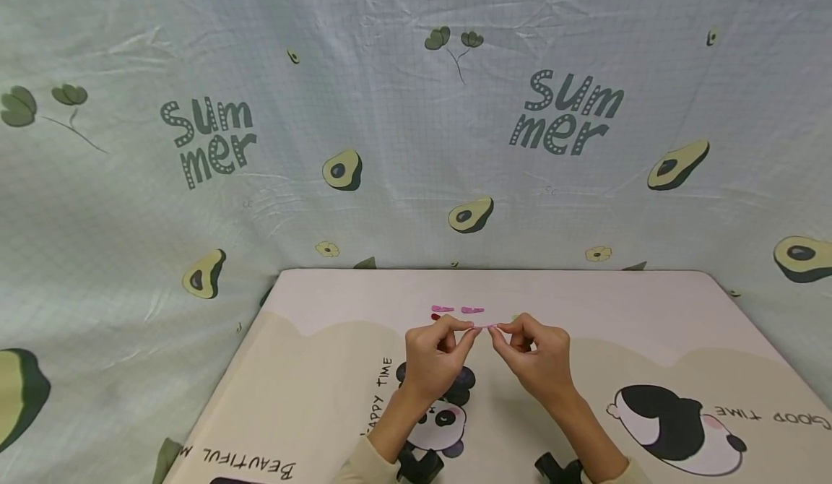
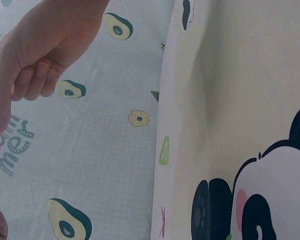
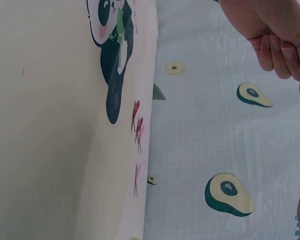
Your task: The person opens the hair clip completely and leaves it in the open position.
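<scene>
Above the far part of the table, my left hand (image 1: 432, 357) and my right hand (image 1: 541, 357) face each other with fingertips nearly meeting. Between them they pinch a small pink hair clip (image 1: 484, 326), thumb and forefinger of each hand at one end. The fingertips hide most of this clip. Two pink hair clips (image 1: 443, 308) (image 1: 472, 310) lie just beyond the hands, near the table's back edge. A red hair clip (image 1: 435, 316) shows partly behind the left hand. In the left wrist view a green hair clip (image 2: 164, 151) lies near that same edge.
The table (image 1: 312, 397) wears a cover printed with pandas and lettering. Behind it hangs a pale curtain (image 1: 403, 108) with avocado prints. Black objects (image 1: 421, 466) sit by both wrists. A dark item (image 1: 230, 480) is cut off at the front left.
</scene>
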Tool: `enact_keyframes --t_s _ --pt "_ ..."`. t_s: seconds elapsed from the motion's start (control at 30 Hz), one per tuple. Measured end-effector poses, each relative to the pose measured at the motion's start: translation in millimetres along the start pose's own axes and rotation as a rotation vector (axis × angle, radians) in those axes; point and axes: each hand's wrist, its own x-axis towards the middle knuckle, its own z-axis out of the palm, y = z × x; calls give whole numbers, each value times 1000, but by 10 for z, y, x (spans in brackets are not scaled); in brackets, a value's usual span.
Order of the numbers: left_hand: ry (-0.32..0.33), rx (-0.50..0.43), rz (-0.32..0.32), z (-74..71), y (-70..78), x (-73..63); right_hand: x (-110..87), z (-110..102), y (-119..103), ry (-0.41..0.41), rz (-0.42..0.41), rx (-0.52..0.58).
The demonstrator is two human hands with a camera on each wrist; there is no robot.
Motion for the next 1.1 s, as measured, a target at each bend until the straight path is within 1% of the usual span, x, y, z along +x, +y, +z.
enact_keyframes --t_s 0.7,1.1 --pt "-2 -8 4 -6 -25 2 20 -15 23 -31 15 22" --pt "-11 -16 -2 -12 -4 10 3 -6 18 -10 -1 2"
